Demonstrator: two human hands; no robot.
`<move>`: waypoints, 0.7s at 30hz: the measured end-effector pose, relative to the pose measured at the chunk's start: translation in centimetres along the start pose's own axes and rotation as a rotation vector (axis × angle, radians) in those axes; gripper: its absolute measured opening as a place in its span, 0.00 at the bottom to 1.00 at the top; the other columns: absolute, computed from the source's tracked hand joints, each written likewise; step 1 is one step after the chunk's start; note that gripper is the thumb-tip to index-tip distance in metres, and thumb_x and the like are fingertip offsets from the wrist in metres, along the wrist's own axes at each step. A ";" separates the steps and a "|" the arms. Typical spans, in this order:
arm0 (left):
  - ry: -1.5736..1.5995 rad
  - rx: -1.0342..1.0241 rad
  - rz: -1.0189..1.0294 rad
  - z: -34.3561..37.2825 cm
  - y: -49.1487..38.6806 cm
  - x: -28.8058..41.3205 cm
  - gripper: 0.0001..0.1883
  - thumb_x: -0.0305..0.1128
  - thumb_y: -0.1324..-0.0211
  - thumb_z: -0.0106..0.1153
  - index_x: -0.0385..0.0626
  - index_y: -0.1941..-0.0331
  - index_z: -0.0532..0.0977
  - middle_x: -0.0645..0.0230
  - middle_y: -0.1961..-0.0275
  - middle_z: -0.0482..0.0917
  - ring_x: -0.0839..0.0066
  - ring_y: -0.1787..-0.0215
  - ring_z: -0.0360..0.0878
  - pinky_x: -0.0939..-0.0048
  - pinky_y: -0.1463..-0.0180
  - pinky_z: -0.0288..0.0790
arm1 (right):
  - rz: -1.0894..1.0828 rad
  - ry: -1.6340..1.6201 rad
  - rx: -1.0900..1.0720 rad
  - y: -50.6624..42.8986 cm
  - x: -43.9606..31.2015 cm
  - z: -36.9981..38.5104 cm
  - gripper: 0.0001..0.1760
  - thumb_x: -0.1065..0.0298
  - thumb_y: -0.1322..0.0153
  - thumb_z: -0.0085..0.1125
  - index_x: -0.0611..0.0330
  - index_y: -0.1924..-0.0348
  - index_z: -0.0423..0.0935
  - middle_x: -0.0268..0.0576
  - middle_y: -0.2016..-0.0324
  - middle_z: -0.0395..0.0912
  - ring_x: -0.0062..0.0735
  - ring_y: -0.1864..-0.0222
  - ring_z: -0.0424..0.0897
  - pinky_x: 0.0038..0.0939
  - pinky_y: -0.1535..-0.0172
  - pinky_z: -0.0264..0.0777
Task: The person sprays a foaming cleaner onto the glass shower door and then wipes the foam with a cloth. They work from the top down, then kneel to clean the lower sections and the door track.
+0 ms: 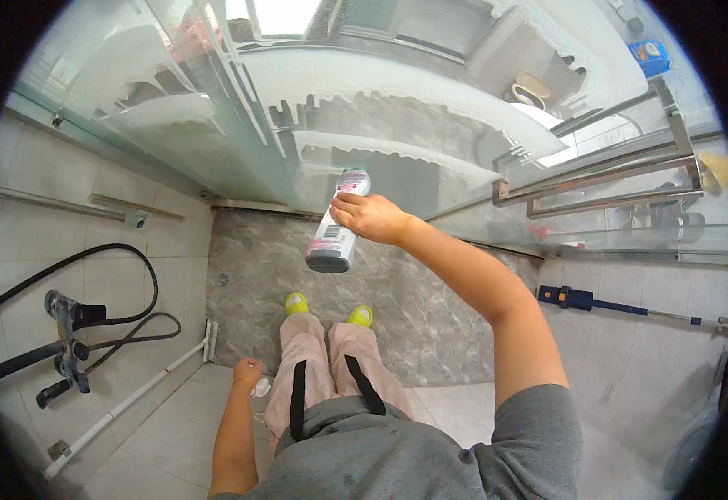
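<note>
My right hand [367, 219] grips a white plastic bottle [333, 228] with pink print, a barcode and a dark base. The bottle is tilted, its green top toward the patterned glass shower screen [389, 69] and its base toward me. Down at my left side, my left hand [247, 373] has its fingers curled. Crumpled white material [261, 387], perhaps cloth or paper, shows at that hand and seems held in it. Whether the bottle's cap is open is too small to tell.
A black shower mixer [67, 340] with hoses is on the left wall, a white-handled brush [132, 397] leaning below it. Steel bars [595, 178] project at the right. A blue-headed pole [589, 300] lies along the right wall. Grey stone-patterned floor [439, 319] surrounds my yellow-green shoes.
</note>
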State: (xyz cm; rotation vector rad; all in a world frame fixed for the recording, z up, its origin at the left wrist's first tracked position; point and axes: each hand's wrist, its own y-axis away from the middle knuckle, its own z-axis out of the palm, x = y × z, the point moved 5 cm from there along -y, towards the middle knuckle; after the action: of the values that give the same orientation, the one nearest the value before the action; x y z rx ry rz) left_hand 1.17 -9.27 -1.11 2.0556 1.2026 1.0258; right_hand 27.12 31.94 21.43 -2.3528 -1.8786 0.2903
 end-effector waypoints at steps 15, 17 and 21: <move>-0.119 -0.027 0.055 1.3 0.7 3.8 0.14 0.40 0.53 0.58 0.40 0.70 0.75 0.60 0.79 0.80 0.68 0.76 0.81 0.68 0.67 0.72 | -0.005 0.042 0.030 6.8 1.6 -2.0 0.17 0.71 0.38 0.52 0.64 0.56 0.70 0.43 0.55 0.75 0.37 0.49 0.73 0.29 0.65 0.77; -0.109 -0.034 0.037 1.5 0.9 4.3 0.14 0.40 0.53 0.58 0.40 0.69 0.75 0.60 0.79 0.80 0.67 0.77 0.80 0.68 0.67 0.72 | -0.009 0.050 0.045 7.6 1.8 -2.2 0.17 0.71 0.38 0.52 0.64 0.56 0.70 0.43 0.55 0.75 0.36 0.49 0.74 0.29 0.66 0.77; -0.164 -0.013 0.061 1.7 1.6 6.2 0.14 0.40 0.53 0.58 0.40 0.69 0.75 0.60 0.80 0.79 0.68 0.78 0.80 0.68 0.67 0.71 | -0.008 0.051 0.049 9.2 2.0 -2.9 0.16 0.70 0.38 0.51 0.65 0.57 0.71 0.45 0.56 0.75 0.37 0.50 0.74 0.29 0.65 0.76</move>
State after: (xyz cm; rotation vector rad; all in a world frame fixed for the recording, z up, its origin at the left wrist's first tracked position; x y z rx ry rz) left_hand 5.24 -4.66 1.28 2.1326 1.0530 0.8712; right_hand 36.95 31.95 22.16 -2.2985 -1.8364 0.2704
